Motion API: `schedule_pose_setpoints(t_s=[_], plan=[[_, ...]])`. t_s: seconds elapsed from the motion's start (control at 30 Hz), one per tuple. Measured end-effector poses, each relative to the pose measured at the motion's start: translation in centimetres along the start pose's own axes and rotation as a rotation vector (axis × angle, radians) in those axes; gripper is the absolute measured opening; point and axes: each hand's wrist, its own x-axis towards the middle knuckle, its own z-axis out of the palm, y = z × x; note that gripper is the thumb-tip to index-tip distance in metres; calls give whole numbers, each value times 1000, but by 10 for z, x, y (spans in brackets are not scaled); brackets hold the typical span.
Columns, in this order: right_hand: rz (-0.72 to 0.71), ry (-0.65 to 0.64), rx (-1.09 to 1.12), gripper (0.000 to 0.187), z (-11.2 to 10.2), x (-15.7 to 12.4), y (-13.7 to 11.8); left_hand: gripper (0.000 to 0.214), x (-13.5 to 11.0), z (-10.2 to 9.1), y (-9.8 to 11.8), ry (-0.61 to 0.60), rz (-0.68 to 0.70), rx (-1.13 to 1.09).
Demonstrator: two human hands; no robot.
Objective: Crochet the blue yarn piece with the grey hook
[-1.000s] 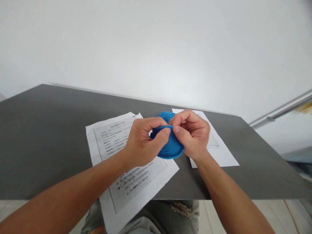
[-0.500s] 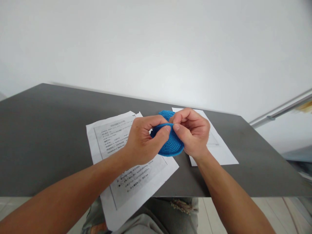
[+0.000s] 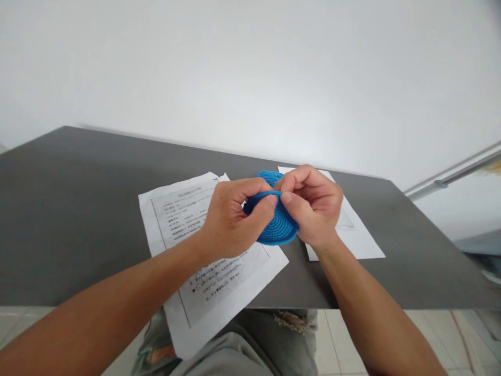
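Note:
Between my hands is a blue crocheted piece (image 3: 277, 227), rounded, with rings of stitches showing on its near face. My left hand (image 3: 239, 216) pinches its upper edge between thumb and forefinger. Right beside that grip, the thumb and fingertips of my right hand (image 3: 313, 201) are closed on the same edge. A further blue part of the piece shows behind my fingers. Whether a small tool or strand sits between my right fingertips is hidden.
A printed sheet (image 3: 230, 303) lies under my left arm and juts over the near edge of the dark grey table (image 3: 97, 209). Another white paper (image 3: 362, 243) lies behind my right hand. A white wall (image 3: 235, 78) rises behind the table, and a metal rail (image 3: 465, 172) runs at the right.
The whole view has shifted slightly, so table and hands appear a little higher. Both hands keep their hold on the crocheted piece, with hardly any change in the fingers.

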Motion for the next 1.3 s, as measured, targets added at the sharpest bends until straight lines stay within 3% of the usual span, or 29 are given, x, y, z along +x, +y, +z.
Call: schedule_pose_setpoints(t_s=[0.4,0.7,0.97,1.3], plan=[[32,-16,0,9,0,0,-1,28,1,-1,2,-2,4,11],[57,-6,-60,10,0,0,-4,26,1,0,4,-7,-52,16],[22,20,12,12,0,-1,-1,24,1,-1,3,-14,-133,-66],[49,6,-40,10,-1,0,-1,27,0,0,3,-12,-84,-23]])
